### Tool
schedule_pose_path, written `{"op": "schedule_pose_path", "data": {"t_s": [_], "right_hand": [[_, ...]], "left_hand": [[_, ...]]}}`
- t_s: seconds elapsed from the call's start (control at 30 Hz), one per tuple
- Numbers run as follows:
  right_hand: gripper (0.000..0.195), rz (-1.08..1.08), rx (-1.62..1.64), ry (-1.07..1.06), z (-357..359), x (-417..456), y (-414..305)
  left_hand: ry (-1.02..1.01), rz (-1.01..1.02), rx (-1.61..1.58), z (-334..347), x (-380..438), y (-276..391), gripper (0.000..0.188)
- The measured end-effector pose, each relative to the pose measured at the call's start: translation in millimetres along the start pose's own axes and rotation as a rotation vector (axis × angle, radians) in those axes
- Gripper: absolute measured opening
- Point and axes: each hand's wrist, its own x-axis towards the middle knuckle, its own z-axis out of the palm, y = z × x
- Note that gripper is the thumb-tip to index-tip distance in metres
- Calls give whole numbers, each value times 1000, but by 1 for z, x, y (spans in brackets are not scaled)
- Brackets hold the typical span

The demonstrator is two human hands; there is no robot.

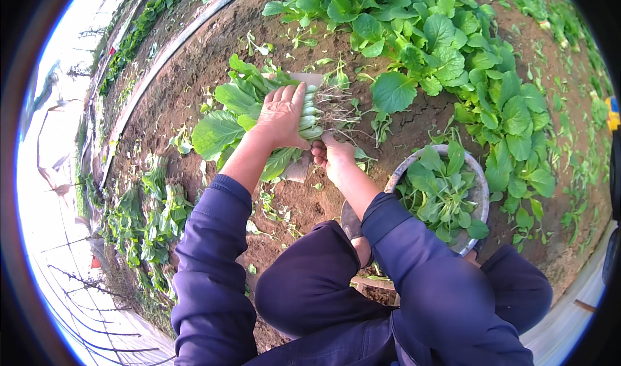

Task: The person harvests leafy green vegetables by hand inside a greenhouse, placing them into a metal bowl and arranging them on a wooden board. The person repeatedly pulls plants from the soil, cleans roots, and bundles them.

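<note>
A bunch of leafy greens [220, 133] lies across a flat board [297, 171] on the soil, leaves to the left and pale stems side by side. Thin, soil-stained roots [339, 106] stick out on the right. My left hand [281, 113] is laid over the stems, its thumb at the near side, holding the bunch. At the near end of the row of stem bases, my right hand [335, 155] touches the bunch with curled fingers. Whether a root or stem is between those fingers is hidden.
By my right knee stands a round bucket [478, 172] with loose greens inside. Leafy plants [436, 50] grow ahead and to the right. Tied bunches of greens [155, 210] lie at the left. A pale strip [165, 58] runs along the bed; scattered leaves litter the soil.
</note>
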Motion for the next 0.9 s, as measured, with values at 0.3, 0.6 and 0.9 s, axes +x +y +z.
{"op": "schedule_pose_path", "data": {"t_s": [0.3, 0.6, 0.9], "right_hand": [[25, -283, -293, -82, -22, -18, 30], [21, -626, -964, -158, -27, 26, 71], [27, -585, -1061, -161, -107, -48, 53]], "left_hand": [[119, -18, 62, 17, -7, 4, 126], [98, -7, 44, 0, -11, 17, 125], [190, 83, -66, 2, -59, 91, 113]]}}
